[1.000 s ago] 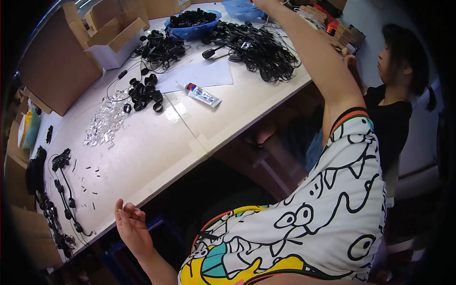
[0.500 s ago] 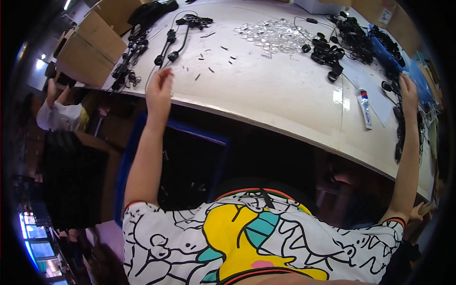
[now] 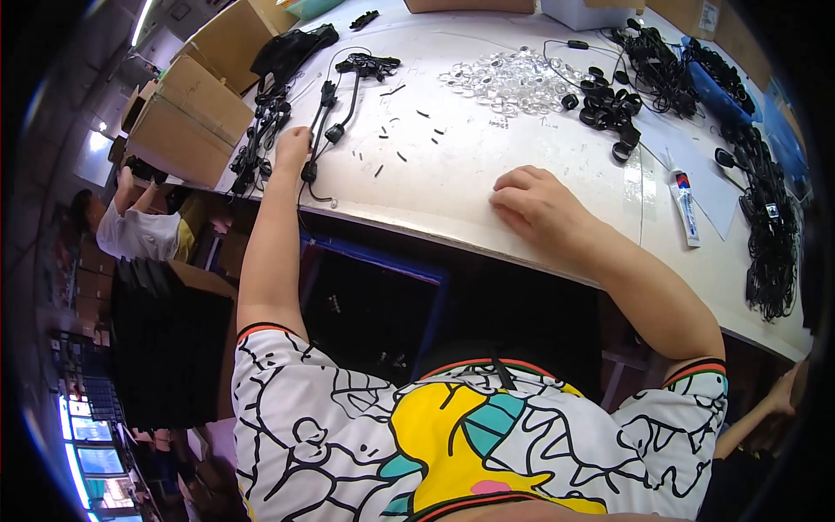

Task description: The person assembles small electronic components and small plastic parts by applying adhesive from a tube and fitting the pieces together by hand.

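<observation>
Fingers closed, my left hand (image 3: 294, 150) is around a black cable (image 3: 325, 97) at the left of the white table. A black plug-like end (image 3: 309, 170) hangs beside that wrist, and its thin lead runs down over the front edge. Just to the right lies a second black cable with a thick end piece (image 3: 334, 133). My right hand (image 3: 541, 207) is over the table near its front edge, palm down. Its fingers are loosely bent and slightly apart, with nothing visible in them.
Clear small pieces (image 3: 509, 80) lie in a pile at mid-table, with short black bits (image 3: 401, 157) scattered to their left. Bundled black cables (image 3: 770, 226) and a white tube (image 3: 684, 209) are at the right. Cardboard boxes (image 3: 187, 122) stand left; other people work nearby.
My right hand has moved from the cables at the far right to the middle front of the table. My left hand has closed, and one black cable has shifted toward me.
</observation>
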A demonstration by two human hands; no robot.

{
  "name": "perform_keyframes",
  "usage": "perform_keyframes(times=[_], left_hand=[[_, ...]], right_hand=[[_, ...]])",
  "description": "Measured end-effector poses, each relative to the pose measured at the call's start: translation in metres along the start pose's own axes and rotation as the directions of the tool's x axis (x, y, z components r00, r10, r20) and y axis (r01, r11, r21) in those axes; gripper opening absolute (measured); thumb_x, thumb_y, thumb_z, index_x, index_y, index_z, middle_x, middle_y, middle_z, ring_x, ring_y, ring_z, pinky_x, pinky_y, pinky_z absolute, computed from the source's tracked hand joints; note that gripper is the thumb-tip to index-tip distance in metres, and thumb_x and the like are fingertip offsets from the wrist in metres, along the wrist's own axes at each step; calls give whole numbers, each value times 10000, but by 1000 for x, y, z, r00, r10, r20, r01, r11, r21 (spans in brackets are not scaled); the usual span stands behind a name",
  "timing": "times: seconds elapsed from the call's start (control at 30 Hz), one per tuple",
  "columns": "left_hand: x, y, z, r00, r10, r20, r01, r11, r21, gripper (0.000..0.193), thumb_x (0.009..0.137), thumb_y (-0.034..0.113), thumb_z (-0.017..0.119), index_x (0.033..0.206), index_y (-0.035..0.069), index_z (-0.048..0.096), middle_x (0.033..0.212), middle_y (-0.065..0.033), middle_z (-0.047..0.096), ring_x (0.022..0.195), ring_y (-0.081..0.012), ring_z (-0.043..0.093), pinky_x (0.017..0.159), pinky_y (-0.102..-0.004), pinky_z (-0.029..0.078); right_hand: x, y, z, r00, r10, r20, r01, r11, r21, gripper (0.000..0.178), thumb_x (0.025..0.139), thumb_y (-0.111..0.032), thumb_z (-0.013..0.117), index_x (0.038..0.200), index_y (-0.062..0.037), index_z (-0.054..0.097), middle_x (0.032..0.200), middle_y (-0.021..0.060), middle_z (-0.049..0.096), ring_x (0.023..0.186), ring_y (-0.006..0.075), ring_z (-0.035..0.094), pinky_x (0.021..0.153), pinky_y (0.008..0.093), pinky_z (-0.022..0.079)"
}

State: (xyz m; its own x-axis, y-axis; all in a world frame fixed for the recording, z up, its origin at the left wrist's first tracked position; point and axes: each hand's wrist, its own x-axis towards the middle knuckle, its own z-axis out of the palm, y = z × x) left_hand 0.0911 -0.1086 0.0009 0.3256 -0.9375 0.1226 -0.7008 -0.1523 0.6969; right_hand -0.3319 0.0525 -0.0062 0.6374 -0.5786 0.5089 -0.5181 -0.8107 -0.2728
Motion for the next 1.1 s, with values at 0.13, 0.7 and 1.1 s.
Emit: perform_keyframes(times=[0.13,0.7,1.1], left_hand=[[7,-7,-14,952,-300,-66,220,816,-534,251,895,226,384,1017,87,555,759,-47,547,575,-144,558,552,-285,503],[2,39,-38,980,-6,199,192,297,-935,128,817,154,542,878,41,538,635,18,492,463,-66,373,440,-200,302],[-66,89,-96,848,527,62,98,-42,-994,247,799,132,533,998,-15,518,695,-5,427,528,-81,331,479,-207,276]], right_hand=[[0,5,1,998,55,-7,-53,989,136,98,756,-73,563,840,-38,600,912,70,574,901,230,520,796,321,416],[1,8,-5,993,116,16,-117,974,195,99,751,-66,563,833,-28,604,902,82,576,891,242,523,792,330,424],[4,12,-11,983,167,-74,-149,968,202,173,747,-43,589,920,-36,584,925,97,571,889,248,530,775,326,446]])
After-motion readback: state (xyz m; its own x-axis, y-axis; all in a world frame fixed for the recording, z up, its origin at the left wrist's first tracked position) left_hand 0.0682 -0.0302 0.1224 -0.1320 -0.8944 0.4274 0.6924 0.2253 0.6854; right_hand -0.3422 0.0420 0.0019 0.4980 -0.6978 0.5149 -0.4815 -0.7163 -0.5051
